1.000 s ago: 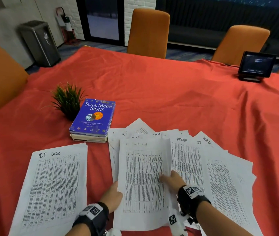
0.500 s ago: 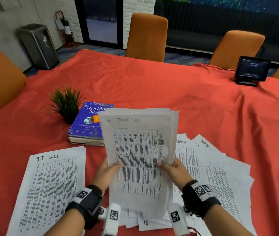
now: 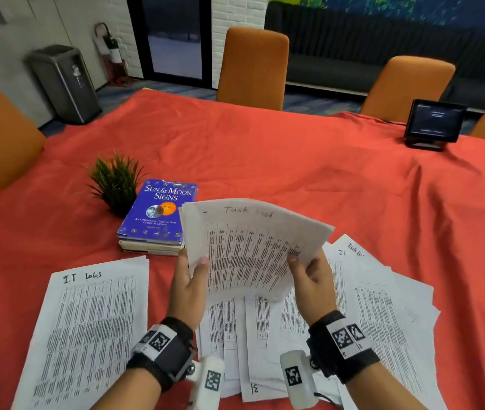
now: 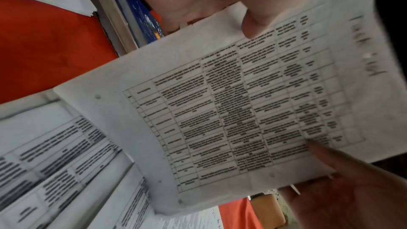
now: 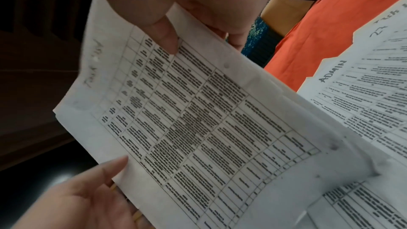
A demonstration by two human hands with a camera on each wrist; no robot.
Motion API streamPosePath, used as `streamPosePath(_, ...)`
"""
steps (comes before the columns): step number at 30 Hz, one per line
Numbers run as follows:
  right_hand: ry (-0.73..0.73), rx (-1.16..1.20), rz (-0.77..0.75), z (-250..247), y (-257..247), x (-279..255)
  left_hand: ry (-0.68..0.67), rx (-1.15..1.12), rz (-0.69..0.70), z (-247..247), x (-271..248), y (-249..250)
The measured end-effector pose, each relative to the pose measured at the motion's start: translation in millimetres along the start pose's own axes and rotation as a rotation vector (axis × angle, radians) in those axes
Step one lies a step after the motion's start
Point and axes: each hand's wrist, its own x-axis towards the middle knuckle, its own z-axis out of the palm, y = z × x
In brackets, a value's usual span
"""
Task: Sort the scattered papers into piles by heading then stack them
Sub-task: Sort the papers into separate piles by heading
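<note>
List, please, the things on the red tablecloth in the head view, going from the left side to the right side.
I.T Logs sheet → small green plant → blue book → held Task List sheets → scattered papers → tablet.

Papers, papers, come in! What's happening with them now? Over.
Left hand and right hand grip Task List sheets, lifted. Loose papers underneath unsorted. Book close by left.

Desk's covered in a matt red-orange cloth, pretty wrinkly. The sheets are thin matt paper, slightly creased. Blue book at centre left has a glossy cover, and the bin upper left looks like brushed metal.
</note>
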Motion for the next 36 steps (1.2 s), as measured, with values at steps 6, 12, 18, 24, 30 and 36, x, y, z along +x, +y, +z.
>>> streamPosePath(6,-0.023,0.046,-0.037,6,-13,1,0.027,-0.062,0.081,8,1,21)
streamPosePath(12,-0.021,0.051,-0.008,11,-15,0,0.044,-0.093,0.074,8,0,23)
streamPosePath(18,-0.004,0.165,-0.099,9,-34,1,0.038,-0.123,0.143,11,0,37)
streamPosePath(24,0.013,0.059,0.021,17,-9,-14,0.031,-0.05,0.092,11,-5,9)
streamPosePath(30,0.008,0.083,-0.051,15,-27,-7,0.037,-0.093,0.097,14,-6,18)
streamPosePath(36,0.036,0.031,0.031,9,-6,-16,0.008,-0.022,0.056,9,-6,-3)
